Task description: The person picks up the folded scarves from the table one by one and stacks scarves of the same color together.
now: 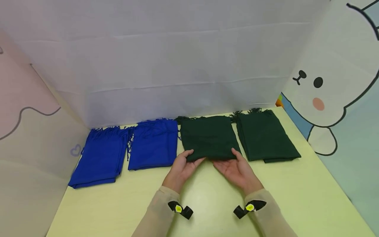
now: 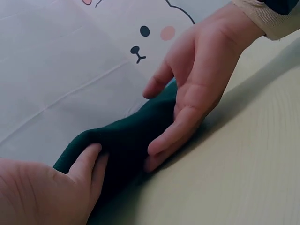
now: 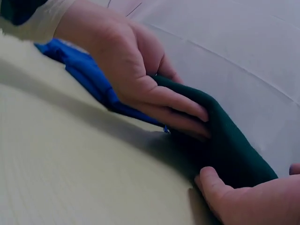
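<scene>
A folded dark green scarf (image 1: pixel 209 136) with fringe at its far end lies in the middle of the row. My left hand (image 1: pixel 183 168) grips its near left corner, thumb on top and fingers beneath. At the near right corner, my right hand (image 1: pixel 238 171) holds it the same way. The near edge is lifted a little off the table, as both wrist views show. In the left wrist view, fingers of my left hand (image 2: pixel 42 190) press against the green cloth (image 2: pixel 126 140). Much of the fingers under the cloth is hidden in the head view.
Right of it lies another folded dark green scarf (image 1: pixel 267 136). On the left are two folded blue scarves, one nearer the middle (image 1: pixel 154 146) and one farther out (image 1: pixel 99 158). A white cloth wall (image 1: pixel 177 59) stands behind the pale yellow table (image 1: pixel 314 197).
</scene>
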`<state>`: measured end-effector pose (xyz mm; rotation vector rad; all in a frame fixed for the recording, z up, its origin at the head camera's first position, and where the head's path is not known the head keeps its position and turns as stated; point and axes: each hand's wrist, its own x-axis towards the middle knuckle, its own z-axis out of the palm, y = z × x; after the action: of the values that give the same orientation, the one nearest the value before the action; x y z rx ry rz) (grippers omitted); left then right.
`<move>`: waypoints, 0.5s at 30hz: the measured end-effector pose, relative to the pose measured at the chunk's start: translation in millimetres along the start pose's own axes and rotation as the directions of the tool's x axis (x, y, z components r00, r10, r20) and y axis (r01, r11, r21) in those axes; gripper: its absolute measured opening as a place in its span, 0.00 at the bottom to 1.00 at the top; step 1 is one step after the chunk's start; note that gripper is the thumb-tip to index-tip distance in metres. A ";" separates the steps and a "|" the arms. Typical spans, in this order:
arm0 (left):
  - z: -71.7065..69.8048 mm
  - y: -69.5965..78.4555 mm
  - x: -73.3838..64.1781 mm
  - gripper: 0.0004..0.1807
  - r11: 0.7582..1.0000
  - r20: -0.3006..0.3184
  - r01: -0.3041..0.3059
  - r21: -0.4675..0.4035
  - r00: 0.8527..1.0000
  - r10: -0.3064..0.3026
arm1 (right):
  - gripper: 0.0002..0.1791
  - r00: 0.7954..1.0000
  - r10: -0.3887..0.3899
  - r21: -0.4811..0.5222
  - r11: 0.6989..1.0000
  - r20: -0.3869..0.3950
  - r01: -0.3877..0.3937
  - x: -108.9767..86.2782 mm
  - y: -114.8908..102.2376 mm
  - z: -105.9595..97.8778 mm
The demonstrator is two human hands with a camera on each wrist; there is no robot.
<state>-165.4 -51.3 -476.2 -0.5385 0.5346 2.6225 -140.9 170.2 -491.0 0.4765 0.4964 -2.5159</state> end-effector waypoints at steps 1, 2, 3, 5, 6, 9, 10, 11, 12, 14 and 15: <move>-1.1 -0.1 -0.2 0.34 1.000 -0.002 -0.004 0.022 1.000 0.004 | 0.41 1.000 -0.013 -0.010 1.000 -0.017 0.013 0.9 -0.9 0.5; -2.3 -0.3 -0.4 0.34 0.999 -0.003 -0.011 0.048 1.000 0.011 | 0.40 0.999 -0.033 -0.030 0.999 -0.035 0.032 1.7 -1.9 1.1; -3.3 -0.4 -0.6 0.33 0.996 -0.002 -0.018 0.082 1.000 0.019 | 0.39 0.997 -0.061 -0.056 0.997 -0.053 0.058 2.1 -3.0 1.9; -5.2 -0.9 -1.3 0.32 0.986 -0.010 -0.039 0.163 0.999 0.041 | 0.37 0.985 -0.140 -0.135 0.983 -0.096 0.127 1.7 -5.5 3.4; -6.3 -1.2 -1.7 0.31 0.978 -0.008 -0.053 0.203 0.998 0.056 | 0.37 0.976 -0.188 -0.198 0.966 -0.110 0.163 1.2 -7.2 3.8; -9.1 -1.1 -2.2 0.30 0.940 0.004 -0.101 0.327 0.994 0.105 | 0.37 0.934 -0.324 -0.430 0.872 -0.149 0.233 -1.2 -12.5 4.2; -10.1 -0.6 -2.4 0.31 0.923 0.007 -0.115 0.368 0.993 0.121 | 0.37 0.922 -0.353 -0.496 0.836 -0.158 0.235 -1.7 -14.7 3.8; -11.0 -0.1 -2.6 0.31 0.905 0.012 -0.127 0.407 0.991 0.133 | 0.37 0.912 -0.376 -0.558 0.798 -0.166 0.227 -2.3 -16.4 3.5; -12.4 0.5 -2.4 0.31 0.884 0.017 -0.139 0.446 0.989 0.147 | 0.37 0.905 -0.389 -0.607 0.765 -0.171 0.214 -2.3 -18.2 3.1; -15.1 1.8 -2.3 0.33 0.832 0.017 -0.161 0.531 0.984 0.180 | 0.35 0.899 -0.399 -0.670 0.720 -0.182 0.184 -1.2 -21.4 1.9; -16.3 2.2 -2.6 0.35 0.807 0.018 -0.174 0.565 0.980 0.199 | 0.35 0.895 -0.405 -0.700 0.694 -0.187 0.168 -0.4 -22.6 1.6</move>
<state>-159.5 -61.1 -488.3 -0.3555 1.3832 2.4439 -153.5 187.7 -483.8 0.5546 1.6641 -2.3006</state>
